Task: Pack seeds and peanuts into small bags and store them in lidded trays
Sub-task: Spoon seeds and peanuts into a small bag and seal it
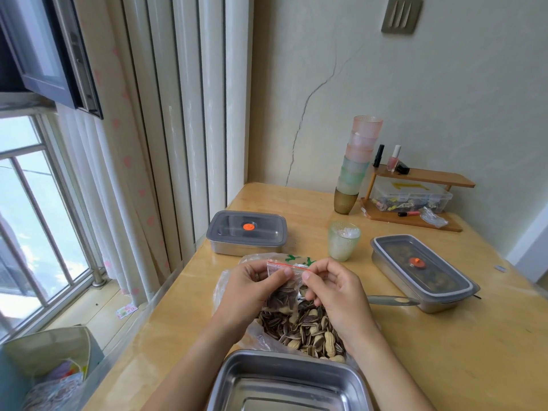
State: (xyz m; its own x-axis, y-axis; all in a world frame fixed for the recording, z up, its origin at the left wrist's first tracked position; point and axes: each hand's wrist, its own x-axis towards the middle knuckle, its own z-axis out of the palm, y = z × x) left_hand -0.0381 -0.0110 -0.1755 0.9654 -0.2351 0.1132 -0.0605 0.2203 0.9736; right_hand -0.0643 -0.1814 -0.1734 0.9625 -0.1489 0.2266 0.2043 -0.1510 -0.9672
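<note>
Left hand [247,289] and right hand [336,290] pinch one small seed bag [281,296], near two lidded trays [267,232] [394,247] and one open tray [284,363].

Bag print: green marks [292,258] on plastic bag [248,258] in front of green cup [344,241], illegible to me.
Clear box [415,200]: yellow arrow label [410,186], beyond cup.

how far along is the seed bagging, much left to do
Looks done: the lidded tray on the right shows dark contents through its lid. In hand: the left hand and right hand pinch the red zip top of a small bag of seeds. Left: the open tray in front holds nothing, and a heap of seeds and peanuts lies loose.
</note>
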